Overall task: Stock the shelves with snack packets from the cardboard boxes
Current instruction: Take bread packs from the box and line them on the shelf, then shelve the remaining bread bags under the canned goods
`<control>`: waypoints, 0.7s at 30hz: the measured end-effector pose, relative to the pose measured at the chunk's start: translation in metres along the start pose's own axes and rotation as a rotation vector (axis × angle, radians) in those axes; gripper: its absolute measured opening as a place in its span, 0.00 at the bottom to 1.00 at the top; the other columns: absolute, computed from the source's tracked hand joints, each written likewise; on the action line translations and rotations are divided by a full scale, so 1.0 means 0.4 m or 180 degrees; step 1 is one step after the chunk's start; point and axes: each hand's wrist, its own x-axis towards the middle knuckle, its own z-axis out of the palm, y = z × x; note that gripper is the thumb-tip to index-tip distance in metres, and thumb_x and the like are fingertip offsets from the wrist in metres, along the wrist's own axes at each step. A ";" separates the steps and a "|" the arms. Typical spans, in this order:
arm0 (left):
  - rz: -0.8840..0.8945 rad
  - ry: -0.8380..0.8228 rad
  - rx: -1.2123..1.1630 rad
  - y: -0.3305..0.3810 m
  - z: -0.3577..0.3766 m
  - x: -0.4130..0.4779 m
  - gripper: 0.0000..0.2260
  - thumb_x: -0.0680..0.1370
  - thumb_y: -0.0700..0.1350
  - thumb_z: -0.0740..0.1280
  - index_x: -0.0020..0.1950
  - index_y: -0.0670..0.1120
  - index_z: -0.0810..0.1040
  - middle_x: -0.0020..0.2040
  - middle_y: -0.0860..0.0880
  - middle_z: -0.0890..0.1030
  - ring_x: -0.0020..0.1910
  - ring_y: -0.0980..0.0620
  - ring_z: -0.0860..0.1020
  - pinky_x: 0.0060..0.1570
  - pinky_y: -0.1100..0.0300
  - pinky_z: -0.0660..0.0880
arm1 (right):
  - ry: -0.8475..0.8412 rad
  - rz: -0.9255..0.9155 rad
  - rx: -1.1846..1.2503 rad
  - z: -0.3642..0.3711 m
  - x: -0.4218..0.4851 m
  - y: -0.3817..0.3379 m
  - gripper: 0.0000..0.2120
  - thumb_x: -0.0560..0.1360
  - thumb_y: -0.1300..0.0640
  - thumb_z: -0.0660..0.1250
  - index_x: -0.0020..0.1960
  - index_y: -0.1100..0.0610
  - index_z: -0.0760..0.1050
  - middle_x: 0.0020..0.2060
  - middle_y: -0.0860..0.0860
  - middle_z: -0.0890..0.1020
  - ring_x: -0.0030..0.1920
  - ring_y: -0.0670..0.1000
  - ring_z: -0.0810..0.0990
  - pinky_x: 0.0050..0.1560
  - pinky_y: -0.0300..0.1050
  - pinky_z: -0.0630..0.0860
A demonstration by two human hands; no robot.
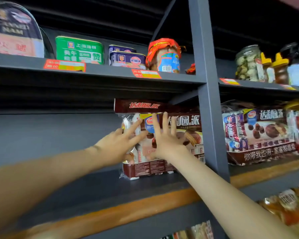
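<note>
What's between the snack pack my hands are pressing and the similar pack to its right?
The shelving's grey upright post stands between the pressed snack pack and the right-hand pack, seen in the head view.

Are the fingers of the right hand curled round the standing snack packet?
No, the right hand lies with straight, spread fingers flat against the front of the snack packet.

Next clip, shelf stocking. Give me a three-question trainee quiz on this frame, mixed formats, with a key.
1. True or false: the left hand and right hand both press, fingers spread, against the upright snack packet.
2. The packet stands: A) left of the grey post; B) right of it; C) inside a cardboard box.
3. Fill in: the tin left of the blue tins on the upper shelf is ____.
Key: 1 true; 2 A; 3 green.
</note>
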 end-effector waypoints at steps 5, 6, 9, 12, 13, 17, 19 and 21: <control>-0.0217 0.0405 0.0631 -0.026 0.012 0.004 0.47 0.72 0.74 0.56 0.75 0.53 0.30 0.76 0.43 0.33 0.74 0.37 0.56 0.70 0.40 0.55 | 0.0036 -0.0375 -0.0164 0.006 0.024 0.017 0.61 0.70 0.53 0.75 0.69 0.40 0.20 0.70 0.49 0.21 0.72 0.58 0.24 0.67 0.75 0.55; -0.0222 0.0473 0.0735 -0.028 0.016 0.002 0.47 0.71 0.75 0.54 0.73 0.53 0.29 0.75 0.43 0.31 0.76 0.35 0.49 0.71 0.35 0.47 | 0.0050 -0.0375 -0.0211 0.009 0.026 0.020 0.61 0.71 0.52 0.75 0.69 0.40 0.20 0.69 0.48 0.21 0.72 0.58 0.24 0.67 0.76 0.53; -0.0149 0.0228 0.0700 -0.023 0.033 0.003 0.45 0.74 0.73 0.51 0.72 0.51 0.25 0.71 0.42 0.26 0.75 0.34 0.35 0.71 0.37 0.38 | 0.0100 -0.0412 -0.0307 0.013 0.020 0.025 0.60 0.71 0.48 0.74 0.69 0.40 0.20 0.69 0.48 0.20 0.72 0.58 0.24 0.68 0.76 0.51; -0.0148 0.0192 0.0549 -0.019 0.019 -0.001 0.43 0.76 0.70 0.52 0.75 0.50 0.29 0.73 0.41 0.28 0.75 0.35 0.35 0.73 0.42 0.39 | 0.0112 -0.0407 -0.0327 0.010 0.010 0.024 0.59 0.72 0.49 0.73 0.69 0.41 0.20 0.70 0.49 0.21 0.72 0.58 0.25 0.69 0.73 0.51; -0.0167 0.0189 0.0487 -0.017 0.011 -0.006 0.41 0.77 0.68 0.52 0.76 0.50 0.31 0.75 0.41 0.30 0.75 0.36 0.36 0.73 0.42 0.39 | 0.0112 -0.0394 -0.0288 0.009 0.005 0.018 0.58 0.73 0.51 0.72 0.70 0.42 0.21 0.70 0.50 0.21 0.72 0.58 0.25 0.70 0.72 0.52; -0.0395 0.0050 -0.0020 0.010 -0.029 -0.058 0.34 0.80 0.61 0.55 0.79 0.51 0.41 0.79 0.42 0.42 0.78 0.43 0.43 0.74 0.44 0.41 | 0.0111 -0.0518 0.0126 -0.001 -0.049 -0.044 0.46 0.77 0.53 0.66 0.76 0.45 0.31 0.76 0.53 0.34 0.77 0.59 0.38 0.71 0.62 0.61; -0.0626 0.0031 -0.0521 0.015 -0.067 -0.110 0.31 0.80 0.60 0.56 0.79 0.50 0.50 0.78 0.43 0.54 0.77 0.44 0.53 0.74 0.48 0.47 | 0.0307 -0.0751 0.0433 -0.010 -0.089 -0.090 0.39 0.77 0.53 0.65 0.78 0.48 0.43 0.76 0.55 0.52 0.75 0.58 0.55 0.65 0.56 0.67; -0.0982 0.0188 -0.0837 0.014 -0.112 -0.181 0.29 0.79 0.60 0.58 0.76 0.47 0.59 0.73 0.43 0.65 0.72 0.44 0.63 0.72 0.52 0.55 | 0.0499 -0.0954 0.0790 -0.015 -0.139 -0.141 0.29 0.78 0.54 0.65 0.75 0.54 0.57 0.70 0.55 0.65 0.68 0.58 0.67 0.59 0.51 0.70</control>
